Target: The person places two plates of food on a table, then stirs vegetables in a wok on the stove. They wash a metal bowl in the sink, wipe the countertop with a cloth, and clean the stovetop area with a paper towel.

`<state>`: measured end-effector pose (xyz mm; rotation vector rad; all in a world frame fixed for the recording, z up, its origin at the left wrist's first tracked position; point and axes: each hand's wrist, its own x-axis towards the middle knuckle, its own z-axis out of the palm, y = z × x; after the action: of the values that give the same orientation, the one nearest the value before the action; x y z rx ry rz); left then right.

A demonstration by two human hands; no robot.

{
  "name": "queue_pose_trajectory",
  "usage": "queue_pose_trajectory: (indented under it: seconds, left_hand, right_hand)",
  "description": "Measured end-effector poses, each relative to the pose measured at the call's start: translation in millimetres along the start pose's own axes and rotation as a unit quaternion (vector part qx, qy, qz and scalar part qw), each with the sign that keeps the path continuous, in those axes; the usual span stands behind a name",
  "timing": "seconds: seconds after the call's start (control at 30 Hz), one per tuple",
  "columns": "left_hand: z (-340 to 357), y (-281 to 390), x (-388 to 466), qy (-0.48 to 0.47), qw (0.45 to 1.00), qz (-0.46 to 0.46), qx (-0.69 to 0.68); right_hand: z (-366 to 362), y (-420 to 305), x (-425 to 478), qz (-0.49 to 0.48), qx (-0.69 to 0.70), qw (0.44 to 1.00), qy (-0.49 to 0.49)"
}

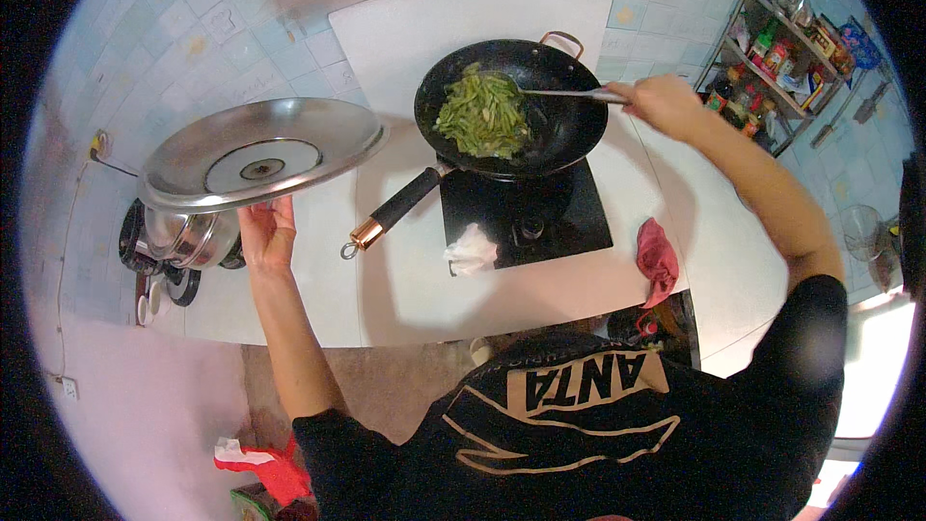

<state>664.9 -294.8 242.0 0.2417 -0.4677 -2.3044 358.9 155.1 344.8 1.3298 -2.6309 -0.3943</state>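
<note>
My left hand (268,233) holds up a large metal wok lid (170,159), gripping it from below with its underside facing me. The lid's knob side is out of sight. My right hand (662,105) is closed around the handle of a metal spatula (571,92), whose head is buried in chopped green vegetables (483,112). These are heaped on the left side of a black wok (568,119). The wok sits on a black induction cooktop (564,210), its long black handle (405,199) angled toward me at the left.
White crumpled tissue (472,250) lies on the cooktop's near left corner. A red cloth (657,260) rests on the white counter (412,304) to the right. Steel pots (181,235) stand at the far left. A rack (781,58) with bottles and packets occupies the back right.
</note>
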Motion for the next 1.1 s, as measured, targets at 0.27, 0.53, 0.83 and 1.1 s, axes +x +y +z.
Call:
queue_pose_trajectory:
  seconds: [0.27,0.53,0.83,1.1]
  left_hand:
    - [-7.4,-0.6,0.9,0.006,1.0,-0.012,-0.017]
    - [-8.8,-3.8,-5.3,0.017,1.0,-0.022,-0.006]
    - [-10.7,2.8,-13.7,0.039,0.999,0.0,0.01]
    - [-20.1,0.5,-1.3,0.013,0.998,-0.048,-0.047]
  right_hand:
    - [-60.7,36.9,-10.2,0.066,0.208,0.922,-0.321]
    - [68.9,-26.1,13.7,0.031,0.318,0.947,-0.045]
    - [-3.6,2.7,5.0,-0.008,-0.119,0.989,0.082]
    - [-0.7,-17.5,57.1,-0.013,-0.147,0.967,0.207]
